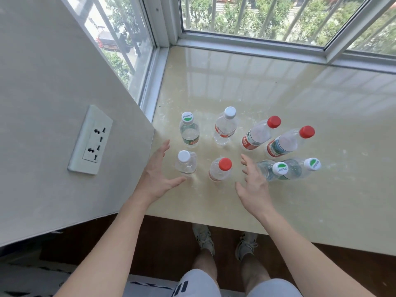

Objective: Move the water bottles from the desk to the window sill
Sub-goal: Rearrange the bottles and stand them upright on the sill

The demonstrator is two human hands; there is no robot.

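Looking down on a glossy cream stone window sill (pixel 321 189) filling the centre and right of the frame. Finding eight clear plastic water bottles standing upright on it, in two loose rows.

Counting in the upper row, from left to right: a small green-labelled bottle (pixel 189 131), a tall white-capped bottle (pixel 225 128), a red-labelled bottle with red cap (pixel 256 136) and, just beside it, a second red-capped bottle (pixel 284 144).

Counting in the lower row: a short white-capped bottle (pixel 185 165), a short red-capped bottle (pixel 219 171), then a printed-cap bottle (pixel 267 173) touching its twin printed-cap neighbour (pixel 299 168).

Holding the left hand (pixel 157 179) at the left end of the lower row, with fingers straight and spread, gripping nothing, the thumb tip close to the short white-capped bottle; not possible to tell if touching.

Holding the right hand (pixel 252 185) between the short red-capped bottle and the printed-cap bottle, with fingers spread and slightly bent, gripping nothing.

Noticing a white double wall socket (pixel 90 140) on the grey wall (pixel 42 82) at the left, a white window frame (pixel 235 40) at the top, and pale sneakers (pixel 203 236) on dark wooden floor (pixel 162 243) at the bottom.
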